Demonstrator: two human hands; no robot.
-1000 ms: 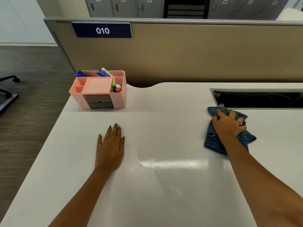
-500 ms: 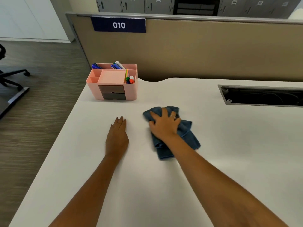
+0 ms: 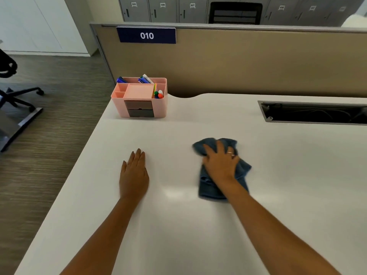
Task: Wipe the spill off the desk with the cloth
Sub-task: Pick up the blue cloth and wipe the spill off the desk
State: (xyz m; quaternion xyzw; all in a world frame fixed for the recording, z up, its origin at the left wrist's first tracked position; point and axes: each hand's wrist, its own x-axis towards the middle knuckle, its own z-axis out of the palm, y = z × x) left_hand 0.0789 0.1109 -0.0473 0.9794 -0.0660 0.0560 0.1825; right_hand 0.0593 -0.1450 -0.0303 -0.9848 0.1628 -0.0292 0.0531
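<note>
1. While the right hand (image 3: 220, 165) presses palm-down on the blue cloth (image 3: 210, 187), its fingers spread flat over the bunched fabric rather than curled around it; a ring shows on one finger.
2. The cloth lies crumpled on the white surface (image 3: 178, 235), roughly at its middle, with part sticking out beyond the fingertips and a longer part trailing back beside the wrist.
3. The left hand (image 3: 134, 175) rests flat on the surface, fingers straight and close together, holding nothing; it sits well to the left of the cloth and does not touch it.
4. A faint glossy patch shows on the surface between the two hands; whether it is liquid or only reflected light cannot be told.
5. A pink organizer (image 3: 140, 98) stands at the far left corner of the surface, with pens and markers in its compartments and two dark drawers at its front.
6. A dark cable slot (image 3: 313, 113) is cut into the surface at the far right.
7. A tan partition (image 3: 258, 62) runs behind the surface and carries a navy sign (image 3: 146, 35) reading 010.
8. An office chair base (image 3: 17, 96) stands on the wood-pattern floor at the left.
</note>
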